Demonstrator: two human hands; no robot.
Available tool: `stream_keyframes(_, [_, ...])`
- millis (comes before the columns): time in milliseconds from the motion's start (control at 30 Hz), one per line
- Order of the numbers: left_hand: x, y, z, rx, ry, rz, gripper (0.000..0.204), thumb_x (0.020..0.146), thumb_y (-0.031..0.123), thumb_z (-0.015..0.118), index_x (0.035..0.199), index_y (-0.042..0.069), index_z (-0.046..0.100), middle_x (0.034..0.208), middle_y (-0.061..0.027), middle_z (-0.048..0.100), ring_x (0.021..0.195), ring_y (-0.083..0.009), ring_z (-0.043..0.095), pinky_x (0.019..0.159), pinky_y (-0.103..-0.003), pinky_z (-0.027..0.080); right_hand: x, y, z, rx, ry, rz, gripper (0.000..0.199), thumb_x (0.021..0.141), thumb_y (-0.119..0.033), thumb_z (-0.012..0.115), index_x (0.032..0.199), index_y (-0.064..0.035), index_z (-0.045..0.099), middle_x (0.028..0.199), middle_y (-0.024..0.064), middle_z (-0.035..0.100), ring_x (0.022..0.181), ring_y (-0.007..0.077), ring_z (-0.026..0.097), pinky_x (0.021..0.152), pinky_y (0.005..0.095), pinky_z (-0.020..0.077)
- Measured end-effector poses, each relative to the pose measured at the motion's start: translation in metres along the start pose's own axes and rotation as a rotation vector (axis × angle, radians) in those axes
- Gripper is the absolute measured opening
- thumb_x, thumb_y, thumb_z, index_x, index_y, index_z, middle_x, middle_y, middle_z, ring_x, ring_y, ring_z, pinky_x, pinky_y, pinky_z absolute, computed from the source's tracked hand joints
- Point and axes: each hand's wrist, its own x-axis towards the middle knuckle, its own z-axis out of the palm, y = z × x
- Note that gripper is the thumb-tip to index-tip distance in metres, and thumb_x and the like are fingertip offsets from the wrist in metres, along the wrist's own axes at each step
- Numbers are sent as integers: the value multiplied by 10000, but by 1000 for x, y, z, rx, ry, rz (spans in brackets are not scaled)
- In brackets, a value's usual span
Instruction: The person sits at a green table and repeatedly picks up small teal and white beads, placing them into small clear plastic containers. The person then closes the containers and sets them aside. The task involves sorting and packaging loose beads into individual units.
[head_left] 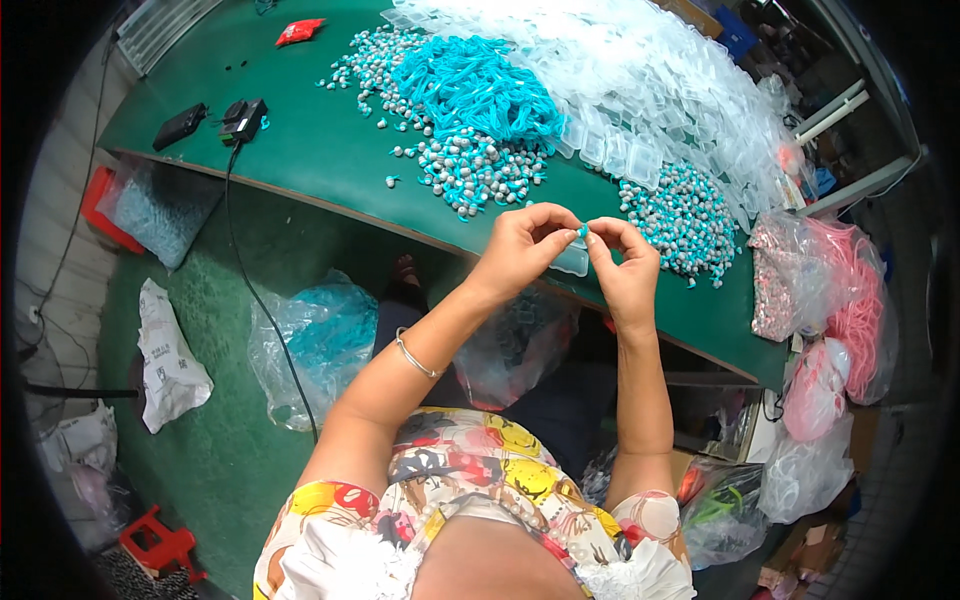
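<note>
My left hand and my right hand meet fingertip to fingertip above the near edge of the green table. Between them they pinch a small turquoise piece. A clear plastic case shows just below the fingers; which hand holds it I cannot tell. Beyond my hands lie a heap of turquoise cords, scattered grey-and-turquoise earplug-like pieces, and another patch of them to the right.
A large pile of clear plastic cases fills the table's far right. Black devices with a cable and a red packet lie at the left. Bags of pink cords sit right; plastic bags lie on the floor.
</note>
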Motion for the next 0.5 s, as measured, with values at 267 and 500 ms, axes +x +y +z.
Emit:
stream_keyframes(267, [-14,-2,6,-75,78,44,136,912,29,683,1038,-21,700,972,-33,689,869,-79,624,769,-233,514,1,-12,-4,-70,-94,-26,117,828,19,699,945,18,711,870,64,729,784,105,661,725,258,522])
stream_keyframes(500, [-16,-6,7,-8,117,131,139,897,22,704,1025,-33,698,988,-54,685,884,-105,652,797,-256,541,-1,-14,7,-262,-47,-171,128,788,30,685,915,19,701,835,99,719,711,140,675,649,271,532])
